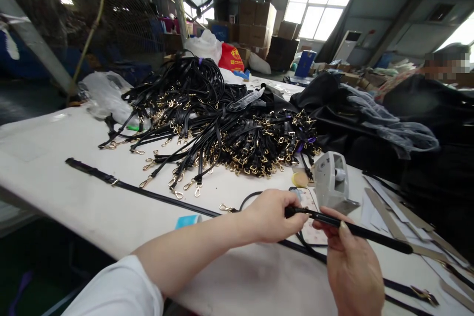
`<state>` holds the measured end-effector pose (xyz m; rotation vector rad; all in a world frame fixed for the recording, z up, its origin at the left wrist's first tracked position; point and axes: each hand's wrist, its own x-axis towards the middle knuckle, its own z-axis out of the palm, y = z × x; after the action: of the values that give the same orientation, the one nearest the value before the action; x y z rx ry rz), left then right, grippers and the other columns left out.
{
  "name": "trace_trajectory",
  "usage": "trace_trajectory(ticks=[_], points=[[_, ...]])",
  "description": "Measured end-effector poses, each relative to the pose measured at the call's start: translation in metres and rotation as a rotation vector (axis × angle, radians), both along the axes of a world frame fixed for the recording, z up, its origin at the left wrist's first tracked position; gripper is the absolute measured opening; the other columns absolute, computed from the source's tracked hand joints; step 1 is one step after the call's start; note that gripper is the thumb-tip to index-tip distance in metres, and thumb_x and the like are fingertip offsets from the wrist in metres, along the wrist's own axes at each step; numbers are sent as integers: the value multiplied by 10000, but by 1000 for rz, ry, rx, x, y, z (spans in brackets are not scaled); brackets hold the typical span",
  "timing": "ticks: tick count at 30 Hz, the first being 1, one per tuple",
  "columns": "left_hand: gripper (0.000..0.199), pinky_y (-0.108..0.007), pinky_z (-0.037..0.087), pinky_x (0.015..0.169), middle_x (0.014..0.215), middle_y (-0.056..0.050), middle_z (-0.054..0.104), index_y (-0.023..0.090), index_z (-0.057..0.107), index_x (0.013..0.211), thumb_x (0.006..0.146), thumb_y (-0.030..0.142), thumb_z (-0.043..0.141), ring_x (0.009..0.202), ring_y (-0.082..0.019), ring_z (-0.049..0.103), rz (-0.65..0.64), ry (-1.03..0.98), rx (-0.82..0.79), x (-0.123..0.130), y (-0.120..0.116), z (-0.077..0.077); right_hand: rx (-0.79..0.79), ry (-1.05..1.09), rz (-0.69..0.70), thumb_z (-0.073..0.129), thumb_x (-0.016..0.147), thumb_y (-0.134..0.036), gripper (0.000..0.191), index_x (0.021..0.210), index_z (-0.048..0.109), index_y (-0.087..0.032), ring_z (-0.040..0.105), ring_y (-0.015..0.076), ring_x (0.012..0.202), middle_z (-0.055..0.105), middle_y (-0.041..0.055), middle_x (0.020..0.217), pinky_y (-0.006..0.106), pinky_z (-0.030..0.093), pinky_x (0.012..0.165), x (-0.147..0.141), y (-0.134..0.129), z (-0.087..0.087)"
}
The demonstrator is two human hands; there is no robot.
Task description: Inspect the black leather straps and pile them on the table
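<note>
My left hand [276, 215] is closed on a black strap [370, 234] near its small gold buckle. My right hand [351, 256] pinches the same strap just right of the buckle, thumb on top, and the strap's rounded end sticks out to the right. Under my hands, another long black strap [159, 198] lies across the white table [44, 143]. A gold clasp [226, 208] on a thin strap rests left of my left hand. Behind my hands sits a patterned card or phone [309, 207], partly covered by them.
A large pile of black straps with gold clasps [222, 123] fills the table's middle. A white tape dispenser [331, 182] stands behind my right hand. Cut strips [385, 212] lie at right, clear plastic [107, 94] at left. A person [444, 69] is at far right.
</note>
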<state>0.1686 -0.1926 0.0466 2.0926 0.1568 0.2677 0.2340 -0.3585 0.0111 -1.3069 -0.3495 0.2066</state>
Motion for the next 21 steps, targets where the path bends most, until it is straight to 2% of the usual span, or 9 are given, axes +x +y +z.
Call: trace_trajectory(ticks=[5,8,21], points=[[197,-211,282,511,609,37,549,171,640,760,820,344,567,563,-91,440,7,5,30,0,3,4,-21,-19,-86,637,894,-461,335,1031,722,-168,638,176,832,725,51,971,303,465,825,0,2,3],[203,-222,271,502,604,31,548,169,640,760,821,346,562,557,-97,435,9,28,49,0,4,5,29,-30,-136,633,892,-449,318,1021,717,-170,644,182,836,730,45,915,306,468,821,0,2,4],[222,-219,303,501,620,20,575,172,632,750,823,368,555,568,-107,468,-3,44,55,0,7,2,127,-25,-130,564,935,-347,245,1004,698,-153,693,191,804,738,46,893,322,530,776,1,6,6]])
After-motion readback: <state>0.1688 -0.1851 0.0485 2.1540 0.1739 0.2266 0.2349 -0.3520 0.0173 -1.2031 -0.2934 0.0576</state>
